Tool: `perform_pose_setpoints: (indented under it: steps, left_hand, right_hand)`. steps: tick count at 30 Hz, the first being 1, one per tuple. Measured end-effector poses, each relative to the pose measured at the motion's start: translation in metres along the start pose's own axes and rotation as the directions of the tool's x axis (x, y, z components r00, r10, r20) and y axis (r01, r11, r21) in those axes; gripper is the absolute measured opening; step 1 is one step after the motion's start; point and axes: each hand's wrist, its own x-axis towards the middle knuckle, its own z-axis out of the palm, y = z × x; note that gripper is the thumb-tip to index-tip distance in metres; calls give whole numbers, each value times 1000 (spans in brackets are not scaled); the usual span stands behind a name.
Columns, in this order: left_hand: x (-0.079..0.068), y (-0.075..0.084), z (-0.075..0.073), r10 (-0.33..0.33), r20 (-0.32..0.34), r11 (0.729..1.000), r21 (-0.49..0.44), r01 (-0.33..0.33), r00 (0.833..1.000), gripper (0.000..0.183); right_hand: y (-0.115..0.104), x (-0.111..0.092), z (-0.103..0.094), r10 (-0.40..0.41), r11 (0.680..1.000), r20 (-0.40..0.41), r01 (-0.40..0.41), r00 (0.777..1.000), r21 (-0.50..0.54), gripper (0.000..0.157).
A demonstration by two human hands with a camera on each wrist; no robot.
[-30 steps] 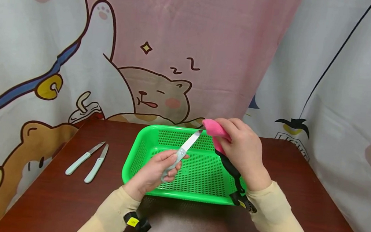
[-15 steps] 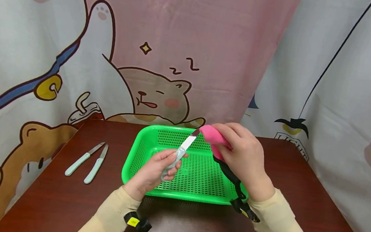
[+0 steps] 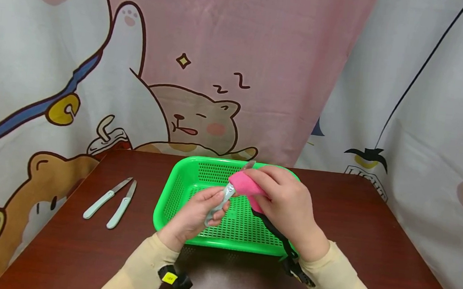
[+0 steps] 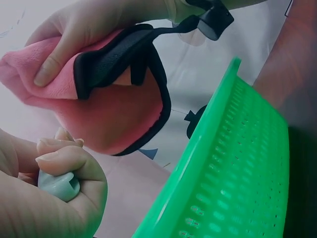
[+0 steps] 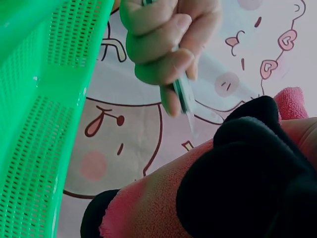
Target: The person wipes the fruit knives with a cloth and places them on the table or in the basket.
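Over the basket my left hand (image 3: pixel 194 212) grips the pale green handle of a small knife (image 3: pixel 218 206), its blade slanting up and away. My right hand (image 3: pixel 289 197) pinches a folded pink cloth (image 3: pixel 245 184) with black trim around the blade near the handle. Only the blade's tip shows beyond the cloth. In the left wrist view the cloth (image 4: pixel 116 121) hangs loose below the right hand, and the butt of the knife handle (image 4: pixel 59 186) sticks out of the left fist. The right wrist view has the left fingers (image 5: pixel 158 54) curled round the knife.
A green perforated plastic basket (image 3: pixel 164 203) stands on the brown table (image 3: pixel 53 248), beneath both hands. Two more knives lie to its left, one knife (image 3: pixel 104 199) beside another knife (image 3: pixel 120 208). A printed curtain (image 3: pixel 279 75) hangs behind the table.
My right hand has slid the pink cloth from the knife's tip down and left along the blade, close to the handle. The left hand has stayed nearly still with the knife.
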Motion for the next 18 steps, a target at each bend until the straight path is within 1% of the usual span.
perform_pose_setpoints:
  steps: [4, 10, 18]
  left_hand:
    - [0, -2, 2, 11, 8, 1000, -21, -11, 1000, 24]
    - [-1, -5, 6, 22, -9, 999, -34, -23, 1000, 28]
    - [-2, -6, 10, 34, -12, 999, -6, -34, 999, 26]
  right_hand:
    - [-5, -1, 6, -16, 1000, 20, 16, 1000, 7, 33]
    - [-11, -4, 13, -24, 1000, 79, 24, 997, 11, 33]
    - [-9, -6, 20, -27, 1000, 88, 27, 996, 10, 28]
